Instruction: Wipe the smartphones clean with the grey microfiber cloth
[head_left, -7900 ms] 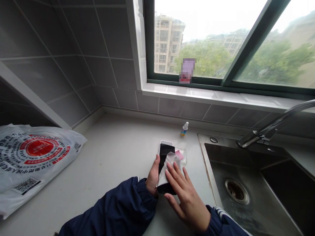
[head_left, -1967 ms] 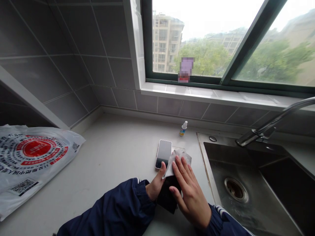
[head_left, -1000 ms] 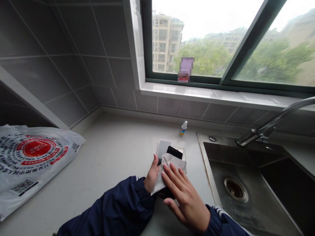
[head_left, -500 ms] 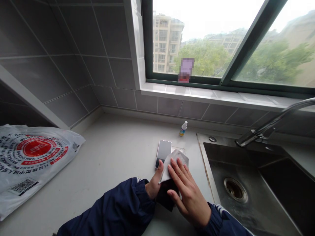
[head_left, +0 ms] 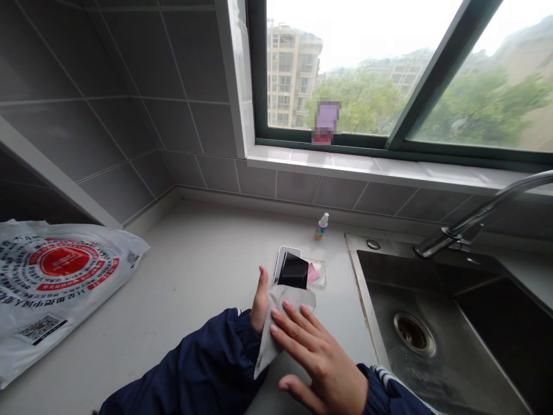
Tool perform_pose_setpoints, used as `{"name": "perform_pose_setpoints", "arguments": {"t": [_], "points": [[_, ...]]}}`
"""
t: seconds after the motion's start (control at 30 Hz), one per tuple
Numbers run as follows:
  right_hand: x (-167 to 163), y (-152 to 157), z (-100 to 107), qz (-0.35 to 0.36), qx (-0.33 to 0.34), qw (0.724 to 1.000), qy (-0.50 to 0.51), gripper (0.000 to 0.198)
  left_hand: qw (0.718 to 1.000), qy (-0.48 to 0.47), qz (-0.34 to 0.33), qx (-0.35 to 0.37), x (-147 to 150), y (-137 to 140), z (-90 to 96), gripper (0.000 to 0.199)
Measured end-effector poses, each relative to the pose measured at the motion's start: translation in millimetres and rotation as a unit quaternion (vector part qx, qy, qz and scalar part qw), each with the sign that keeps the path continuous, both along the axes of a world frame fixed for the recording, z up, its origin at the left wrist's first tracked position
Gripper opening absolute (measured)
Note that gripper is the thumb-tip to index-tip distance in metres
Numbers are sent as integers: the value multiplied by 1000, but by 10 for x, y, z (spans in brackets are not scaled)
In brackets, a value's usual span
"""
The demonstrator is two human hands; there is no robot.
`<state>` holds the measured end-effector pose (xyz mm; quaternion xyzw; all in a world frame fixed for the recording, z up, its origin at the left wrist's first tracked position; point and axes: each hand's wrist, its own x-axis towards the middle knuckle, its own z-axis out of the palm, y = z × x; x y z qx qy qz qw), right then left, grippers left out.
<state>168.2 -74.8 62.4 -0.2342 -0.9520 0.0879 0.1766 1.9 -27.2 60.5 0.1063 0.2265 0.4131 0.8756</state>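
Observation:
My left hand (head_left: 260, 305) supports a black-screened phone (head_left: 294, 272) from below, its thumb sticking up at the side and its other fingers hidden. A grey cloth (head_left: 270, 340) with a zigzag edge covers the lower part of that phone. Flat on the cloth lie the stretched fingers of my right hand (head_left: 322, 354), thumb apart. Behind the held phone, a white-edged phone (head_left: 287, 250) rests on the counter, partly covered from view. Beside it is a clear phone case (head_left: 320, 279) with a pink piece (head_left: 313, 272) on it.
A small spray bottle (head_left: 321, 226) stands near the back wall. On the right are a steel sink (head_left: 384, 294) and its faucet (head_left: 444, 236). A white plastic bag (head_left: 86, 294) with red print lies at the left of the pale counter (head_left: 194, 259).
My right hand and the cloth have slid down toward me, uncovering the phone's upper part. The pink piece and clear case now show more. My left hand has shifted slightly left.

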Motion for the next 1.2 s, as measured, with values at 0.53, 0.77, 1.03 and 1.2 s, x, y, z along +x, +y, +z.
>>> {"name": "perform_pose_setpoints", "arguments": {"t": [0.53, 0.77, 1.03, 1.2], "points": [[130, 135, -145, -166, 52, 984, 38, 59, 990, -92, 15, 108, 81, -15, -42, 78], [168, 190, -196, -239, 30, 966, 99, 59, 990, -64, -72, 103, 64, -91, -36, 75], [140, 81, -101, -85, 18, 988, 127, 48, 988, -142, 0, 64, 98, 19, 36, 73], [137, 36, -66, -44, 21, 986, 160, 42, 984, -173, -45, 15, 65, 42, 4, 73]]}}
